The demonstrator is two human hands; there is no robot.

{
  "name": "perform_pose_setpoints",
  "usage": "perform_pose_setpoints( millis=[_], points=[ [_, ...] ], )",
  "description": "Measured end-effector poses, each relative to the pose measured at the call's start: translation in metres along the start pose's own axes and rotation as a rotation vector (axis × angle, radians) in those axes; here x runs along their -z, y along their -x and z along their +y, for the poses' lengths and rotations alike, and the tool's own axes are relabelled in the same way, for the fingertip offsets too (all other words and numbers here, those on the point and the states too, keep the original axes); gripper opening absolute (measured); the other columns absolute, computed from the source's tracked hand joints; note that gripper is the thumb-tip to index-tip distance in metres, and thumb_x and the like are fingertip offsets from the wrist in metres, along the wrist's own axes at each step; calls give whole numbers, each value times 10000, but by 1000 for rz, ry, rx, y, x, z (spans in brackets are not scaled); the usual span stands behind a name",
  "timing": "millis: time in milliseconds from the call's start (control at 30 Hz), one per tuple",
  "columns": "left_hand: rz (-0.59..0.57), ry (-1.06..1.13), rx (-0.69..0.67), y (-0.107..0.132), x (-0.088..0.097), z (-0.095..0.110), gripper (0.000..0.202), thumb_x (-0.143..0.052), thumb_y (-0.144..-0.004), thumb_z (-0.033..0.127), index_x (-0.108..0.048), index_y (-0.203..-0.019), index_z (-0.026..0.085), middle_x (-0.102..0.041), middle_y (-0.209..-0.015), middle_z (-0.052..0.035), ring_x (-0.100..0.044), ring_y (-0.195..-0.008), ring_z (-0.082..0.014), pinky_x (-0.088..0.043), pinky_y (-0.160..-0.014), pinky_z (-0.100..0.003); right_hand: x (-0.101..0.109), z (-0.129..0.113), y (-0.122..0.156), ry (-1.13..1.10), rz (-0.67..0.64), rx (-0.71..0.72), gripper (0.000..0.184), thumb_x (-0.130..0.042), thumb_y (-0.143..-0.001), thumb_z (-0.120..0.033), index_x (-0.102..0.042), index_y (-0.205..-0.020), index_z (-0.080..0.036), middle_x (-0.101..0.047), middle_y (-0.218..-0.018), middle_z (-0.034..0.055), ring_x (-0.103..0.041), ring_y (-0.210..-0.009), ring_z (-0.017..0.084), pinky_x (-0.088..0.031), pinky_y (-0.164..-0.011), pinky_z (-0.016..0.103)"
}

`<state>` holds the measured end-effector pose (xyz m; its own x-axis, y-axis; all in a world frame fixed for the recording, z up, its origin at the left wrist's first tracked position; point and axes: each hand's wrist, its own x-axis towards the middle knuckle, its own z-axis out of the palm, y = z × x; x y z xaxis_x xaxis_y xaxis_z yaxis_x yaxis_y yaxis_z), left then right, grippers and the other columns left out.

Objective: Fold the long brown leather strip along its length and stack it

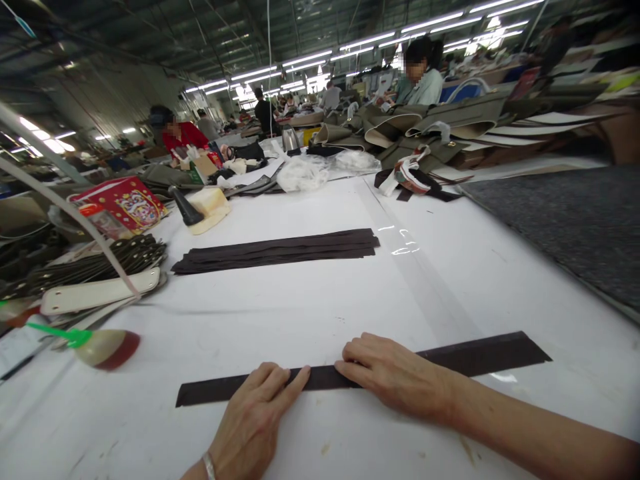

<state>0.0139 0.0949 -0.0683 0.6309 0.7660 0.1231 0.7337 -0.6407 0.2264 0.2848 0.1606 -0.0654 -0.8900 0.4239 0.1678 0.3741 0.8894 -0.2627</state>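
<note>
A long dark brown strip (480, 355) lies flat across the near part of the white table (310, 313). My left hand (257, 413) rests on its left half, fingers stretched out and pressing down on it. My right hand (395, 373) lies on the middle of the strip, fingers curled over its far edge. Farther back, a stack of similar dark strips (275, 252) lies on the table, apart from both hands.
At the left are a glue bottle with a green nozzle (100, 347), a cream strap (100, 293) and a red printed box (123, 200). A grey mat (560, 220) covers the right side. Olive bag pieces (440, 130) and other workers are at the far end.
</note>
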Motion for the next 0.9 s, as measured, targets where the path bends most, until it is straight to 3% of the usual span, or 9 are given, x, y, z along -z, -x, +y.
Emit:
perform_pose_setpoints(
  millis=[433,567,700,900],
  points=[
    [-123,-251,8,-19,7,16,777,-388,-717,-41,-314,-1431,255,-512,-923,-64,-474,-815,-209,-471,-746,-392,6,5,15,52,-9,18,195,-363,-969,-97,-527,-870,-131,-468,-821,42,-363,-706,151,-305,-717,309],
    [-57,-272,-36,-22,7,18,714,-370,-741,-51,-370,-1400,224,-517,-939,-74,-479,-814,-203,-462,-730,-368,8,9,24,59,-27,23,191,-360,-969,-93,-510,-859,-135,-471,-826,39,-369,-710,152,-297,-714,313],
    [62,-283,-152,-22,0,15,610,-321,-773,-58,-439,-1337,141,-496,-1187,-118,-457,-1030,-233,-440,-854,-374,13,12,32,89,-21,27,189,-355,-970,-93,-517,-880,-131,-471,-823,39,-373,-716,155,-292,-715,318],
    [-90,-150,-205,-24,-6,6,611,-321,-782,-52,-339,-1379,76,-554,-1108,-91,-469,-953,-201,-455,-867,-340,20,14,43,103,3,42,215,-339,-972,-92,-527,-872,-121,-471,-813,40,-367,-717,154,-290,-706,318]
  ],
)
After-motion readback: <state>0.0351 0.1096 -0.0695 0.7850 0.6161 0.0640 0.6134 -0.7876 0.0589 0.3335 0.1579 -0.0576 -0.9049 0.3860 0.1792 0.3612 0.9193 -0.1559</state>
